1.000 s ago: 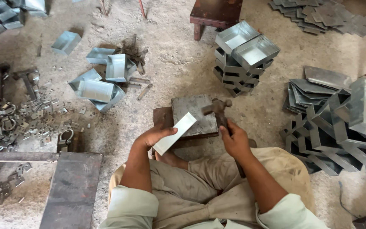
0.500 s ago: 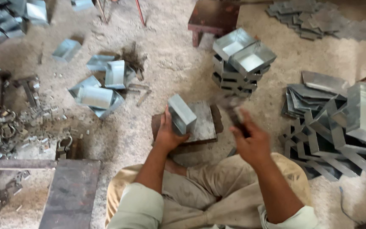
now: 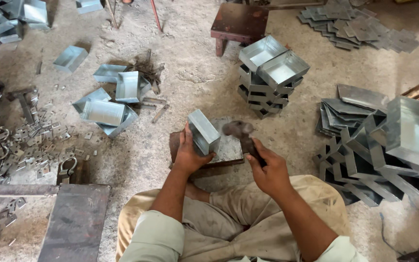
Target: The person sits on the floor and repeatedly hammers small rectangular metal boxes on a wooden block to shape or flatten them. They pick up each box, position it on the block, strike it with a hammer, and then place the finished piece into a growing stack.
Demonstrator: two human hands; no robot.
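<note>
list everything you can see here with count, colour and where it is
folded metal tray: one, silver-grey, held upright over the block
hammer: one, dark head, blurred, beside the tray
steel block: one, grey on a rusty base, on the floor before the knees
stacked trays: one pile, silver, behind the block
loose trays: several, silver, floor at left
cut flat blanks: a heap, grey, top right
notched blanks and trays: a large pile, silver, right side
stool: one, dark red-brown, top centre
small brackets and rings: many, grey, far left
steel plate: one, dark grey, lower left
left hand: grips the tray
right hand: grips the hammer handle
</note>
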